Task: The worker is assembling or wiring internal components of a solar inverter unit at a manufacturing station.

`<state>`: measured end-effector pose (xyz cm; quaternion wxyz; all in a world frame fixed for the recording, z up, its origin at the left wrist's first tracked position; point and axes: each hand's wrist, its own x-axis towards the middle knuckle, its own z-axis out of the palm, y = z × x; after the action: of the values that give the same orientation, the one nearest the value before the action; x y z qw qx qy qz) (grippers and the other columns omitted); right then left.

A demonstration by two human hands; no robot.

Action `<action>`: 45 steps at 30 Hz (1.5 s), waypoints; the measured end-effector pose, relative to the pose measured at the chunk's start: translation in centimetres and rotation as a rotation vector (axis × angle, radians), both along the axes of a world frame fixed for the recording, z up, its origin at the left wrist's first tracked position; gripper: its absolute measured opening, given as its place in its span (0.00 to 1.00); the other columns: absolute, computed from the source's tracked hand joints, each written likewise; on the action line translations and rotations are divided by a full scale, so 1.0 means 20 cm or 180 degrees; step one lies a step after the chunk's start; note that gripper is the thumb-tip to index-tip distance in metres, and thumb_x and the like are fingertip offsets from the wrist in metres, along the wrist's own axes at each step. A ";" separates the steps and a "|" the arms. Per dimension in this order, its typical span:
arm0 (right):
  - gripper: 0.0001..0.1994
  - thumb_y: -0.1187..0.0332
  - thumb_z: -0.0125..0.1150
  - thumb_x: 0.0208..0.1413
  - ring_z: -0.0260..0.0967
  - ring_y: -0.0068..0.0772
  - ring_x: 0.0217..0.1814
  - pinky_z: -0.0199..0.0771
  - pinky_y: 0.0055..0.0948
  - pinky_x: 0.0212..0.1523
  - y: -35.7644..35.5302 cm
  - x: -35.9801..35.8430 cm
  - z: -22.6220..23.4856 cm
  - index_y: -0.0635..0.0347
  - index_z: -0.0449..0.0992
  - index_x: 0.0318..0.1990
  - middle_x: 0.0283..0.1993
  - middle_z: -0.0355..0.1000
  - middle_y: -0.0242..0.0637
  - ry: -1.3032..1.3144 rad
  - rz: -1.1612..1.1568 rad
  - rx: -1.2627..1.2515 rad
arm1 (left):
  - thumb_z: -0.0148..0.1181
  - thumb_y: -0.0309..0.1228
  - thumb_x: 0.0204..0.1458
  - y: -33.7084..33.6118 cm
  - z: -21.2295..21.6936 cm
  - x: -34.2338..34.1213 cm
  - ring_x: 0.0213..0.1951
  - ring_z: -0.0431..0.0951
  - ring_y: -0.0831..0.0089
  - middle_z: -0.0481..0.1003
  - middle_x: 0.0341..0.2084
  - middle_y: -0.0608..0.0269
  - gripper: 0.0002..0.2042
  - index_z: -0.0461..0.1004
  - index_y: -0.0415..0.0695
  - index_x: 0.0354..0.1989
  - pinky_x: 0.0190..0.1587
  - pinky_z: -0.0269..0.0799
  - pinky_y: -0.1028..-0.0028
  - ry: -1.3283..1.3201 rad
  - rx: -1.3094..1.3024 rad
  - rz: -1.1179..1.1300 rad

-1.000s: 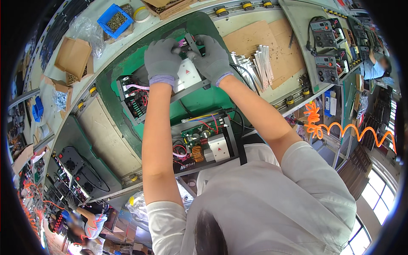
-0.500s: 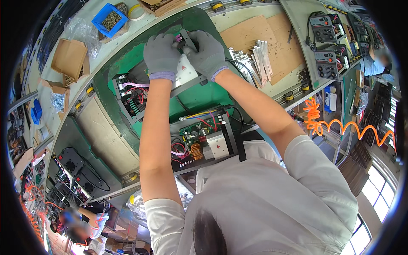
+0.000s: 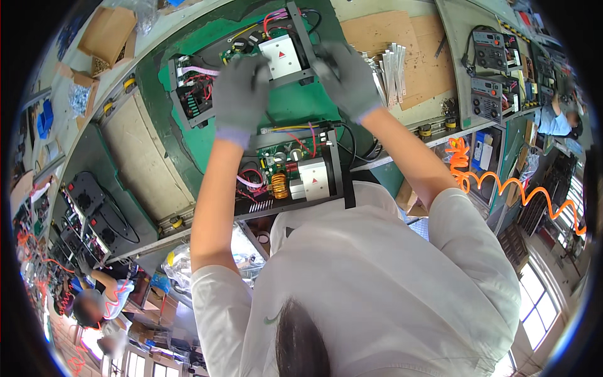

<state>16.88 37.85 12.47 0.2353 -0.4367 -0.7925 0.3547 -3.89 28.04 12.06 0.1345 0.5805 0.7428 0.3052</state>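
Note:
Both my hands wear grey gloves with purple cuffs and are blurred. My left hand (image 3: 240, 94) is at the near side of the far open electronics chassis (image 3: 293, 78), left of its white cover plate (image 3: 281, 57); its fingers are smeared. My right hand (image 3: 352, 80) is beside the right end of that chassis, fingers toward the dark end panel; whether they touch it I cannot tell. A second open chassis (image 3: 286, 206) lies closer to me, with a green circuit board (image 3: 271, 160), a copper coil (image 3: 279, 186) and a white cover plate (image 3: 314, 179).
A green work board (image 3: 166, 135) lies under the far chassis. Metal strips (image 3: 392, 72) lie on cardboard (image 3: 427, 60) to the right. Finished-looking units (image 3: 488, 97) stand farther right, near an orange coiled hose (image 3: 502, 182). Cardboard boxes (image 3: 107, 28) sit at the left. Other people are at both sides.
My hands have moved apart from the far end of the chassis, uncovering its white plate and wires. The right hand went outward past the end panel. The whole view has shifted.

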 end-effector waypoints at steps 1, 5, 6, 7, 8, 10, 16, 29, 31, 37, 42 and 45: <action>0.14 0.59 0.61 0.58 0.73 0.52 0.49 0.74 0.46 0.51 -0.07 0.08 0.00 0.54 0.77 0.48 0.48 0.74 0.44 -0.0107 0.0184 0.0036 | 0.57 0.33 0.55 -0.11 0.00 0.00 0.47 0.76 0.52 0.77 0.43 0.54 0.13 0.78 0.51 0.48 0.49 0.71 0.55 -0.0210 -0.0169 -0.0149; 0.09 0.66 0.63 0.55 0.73 0.49 0.46 0.75 0.42 0.48 -0.31 0.21 -0.01 0.50 0.82 0.44 0.44 0.76 0.38 -0.1202 0.0885 0.0246 | 0.56 0.30 0.50 -0.35 0.07 0.04 0.47 0.76 0.52 0.77 0.44 0.54 0.15 0.78 0.51 0.48 0.50 0.71 0.58 -0.0124 -0.0004 -0.0099; 0.09 0.66 0.63 0.55 0.73 0.49 0.46 0.75 0.42 0.48 -0.33 0.20 0.00 0.50 0.82 0.44 0.44 0.76 0.38 -0.1202 0.0905 0.0259 | 0.56 0.30 0.50 -0.39 0.07 0.04 0.47 0.76 0.52 0.77 0.44 0.54 0.15 0.78 0.51 0.48 0.50 0.71 0.58 -0.0122 0.0005 -0.0076; 0.09 0.65 0.63 0.55 0.72 0.48 0.48 0.74 0.43 0.50 -0.32 0.18 0.01 0.47 0.82 0.44 0.45 0.76 0.37 -0.1408 0.0960 0.0301 | 0.57 0.30 0.50 -0.42 0.08 0.04 0.49 0.76 0.53 0.77 0.46 0.54 0.15 0.78 0.52 0.48 0.51 0.71 0.59 0.0031 -0.0950 -0.0152; 0.10 0.64 0.63 0.54 0.71 0.47 0.50 0.73 0.43 0.51 -0.33 0.14 0.03 0.44 0.83 0.43 0.45 0.76 0.36 -0.1617 0.1001 0.0339 | 0.57 0.31 0.50 -0.44 0.08 0.05 0.50 0.76 0.54 0.77 0.48 0.54 0.16 0.77 0.52 0.49 0.52 0.71 0.59 0.0179 -0.1908 -0.0236; 0.12 0.60 0.64 0.54 0.70 0.45 0.53 0.73 0.42 0.53 -0.33 0.06 0.08 0.41 0.84 0.45 0.47 0.76 0.33 -0.2006 0.1138 0.0342 | 0.58 0.33 0.50 -0.49 0.05 0.09 0.52 0.76 0.55 0.77 0.49 0.55 0.16 0.77 0.53 0.49 0.53 0.71 0.60 0.0578 -0.2098 -0.0208; 0.12 0.56 0.58 0.57 0.71 0.41 0.54 0.71 0.41 0.53 -0.38 -0.09 -0.03 0.40 0.83 0.45 0.46 0.79 0.33 -0.3002 0.1907 -0.0026 | 0.58 0.41 0.58 -0.45 -0.09 0.10 0.56 0.75 0.54 0.76 0.53 0.52 0.19 0.75 0.50 0.56 0.57 0.70 0.58 0.0534 -0.2674 -0.0506; 0.20 0.52 0.54 0.63 0.76 0.55 0.51 0.74 0.45 0.54 -0.41 0.09 -0.13 0.56 0.76 0.52 0.47 0.79 0.48 -0.1447 -0.0665 -0.0846 | 0.60 0.27 0.58 -0.41 -0.30 0.17 0.47 0.81 0.63 0.80 0.47 0.54 0.15 0.78 0.47 0.54 0.52 0.75 0.68 -0.1855 -0.1600 -0.0882; 0.21 0.51 0.55 0.62 0.76 0.53 0.53 0.73 0.44 0.55 -0.37 0.11 -0.13 0.55 0.77 0.53 0.49 0.79 0.47 -0.1418 -0.0614 -0.1018 | 0.56 0.29 0.60 -0.37 -0.29 0.21 0.48 0.81 0.59 0.80 0.48 0.51 0.14 0.78 0.47 0.54 0.53 0.75 0.66 -0.1423 -0.1790 -0.0847; 0.17 0.56 0.58 0.58 0.76 0.44 0.52 0.75 0.39 0.54 -0.44 0.23 0.08 0.48 0.81 0.51 0.52 0.77 0.42 -0.1026 -0.0266 -0.0628 | 0.49 0.31 0.61 -0.27 -0.47 0.13 0.48 0.80 0.54 0.80 0.48 0.49 0.16 0.78 0.49 0.54 0.53 0.75 0.64 0.0016 -0.1984 -0.1258; 0.13 0.61 0.59 0.55 0.72 0.45 0.57 0.72 0.40 0.58 -0.57 0.23 0.15 0.42 0.83 0.47 0.56 0.74 0.35 -0.2203 0.0534 0.0490 | 0.48 0.27 0.58 -0.23 -0.45 0.04 0.47 0.81 0.56 0.81 0.47 0.52 0.16 0.83 0.49 0.48 0.53 0.75 0.67 -0.0408 -0.2020 -0.2200; 0.13 0.60 0.58 0.56 0.70 0.43 0.57 0.68 0.40 0.59 -0.58 0.17 0.12 0.41 0.83 0.47 0.55 0.75 0.33 -0.2252 0.0675 0.0788 | 0.49 0.28 0.58 -0.24 -0.45 0.02 0.46 0.82 0.59 0.81 0.46 0.53 0.16 0.84 0.48 0.47 0.53 0.75 0.68 -0.1052 -0.2176 -0.1988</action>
<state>20.28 26.26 14.80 -0.0396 -0.4161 -0.9022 0.1063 -3.42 23.21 3.06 0.5184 0.6420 0.5596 0.0770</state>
